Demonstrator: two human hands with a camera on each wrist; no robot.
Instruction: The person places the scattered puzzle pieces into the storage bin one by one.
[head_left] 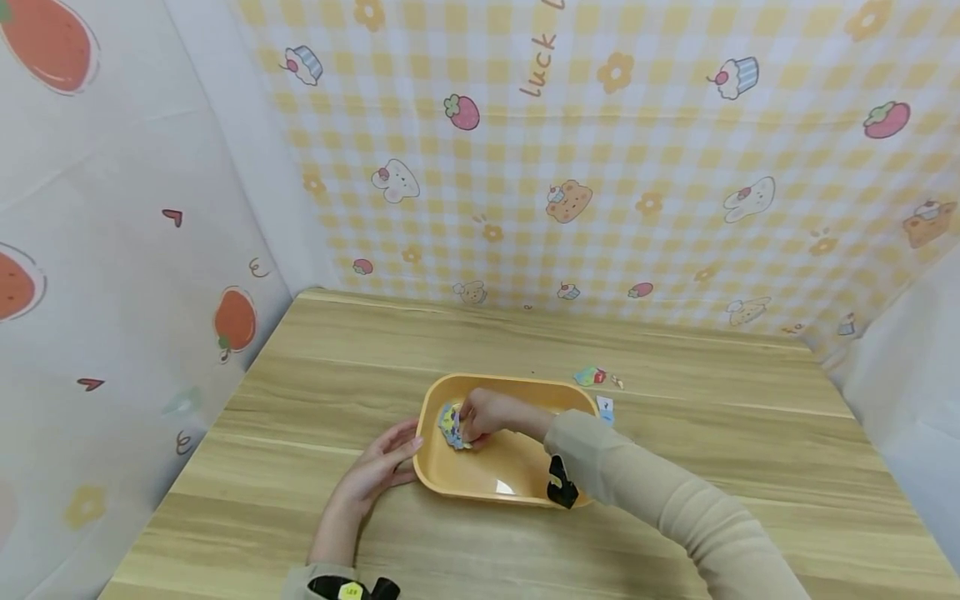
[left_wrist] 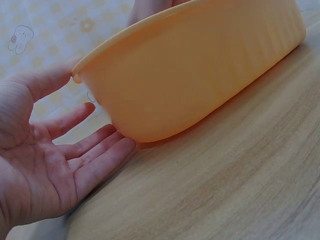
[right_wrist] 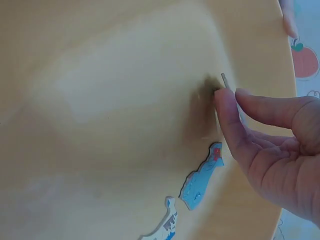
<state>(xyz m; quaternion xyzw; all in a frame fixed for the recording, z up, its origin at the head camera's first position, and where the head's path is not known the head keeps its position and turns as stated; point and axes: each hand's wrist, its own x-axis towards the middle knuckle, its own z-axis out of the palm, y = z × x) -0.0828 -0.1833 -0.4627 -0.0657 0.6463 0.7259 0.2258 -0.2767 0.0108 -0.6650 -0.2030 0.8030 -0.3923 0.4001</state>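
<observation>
My right hand (head_left: 483,417) reaches into an orange plastic basin (head_left: 495,498) at its left end. In the right wrist view, its thumb and index finger pinch a thin flat piece (right_wrist: 224,80), seen almost edge-on. Below that hand lie a blue printed flat piece (right_wrist: 201,177) with a wavy edge and a white-and-blue one (right_wrist: 162,226). From the head view, colourful printed pieces (head_left: 450,423) show beside the right fingertips. My left hand (left_wrist: 55,165) steadies the basin's left end, thumb at the rim and straight fingers against the lower wall.
Behind the basin's right end, a green-and-red printed piece (head_left: 590,377) and a small brownish piece (head_left: 617,382) lie on the wooden table (head_left: 352,333). A white-and-blue piece (head_left: 605,408) sits beside the rim. Printed cloth (head_left: 510,167) hangs along the table's back edge.
</observation>
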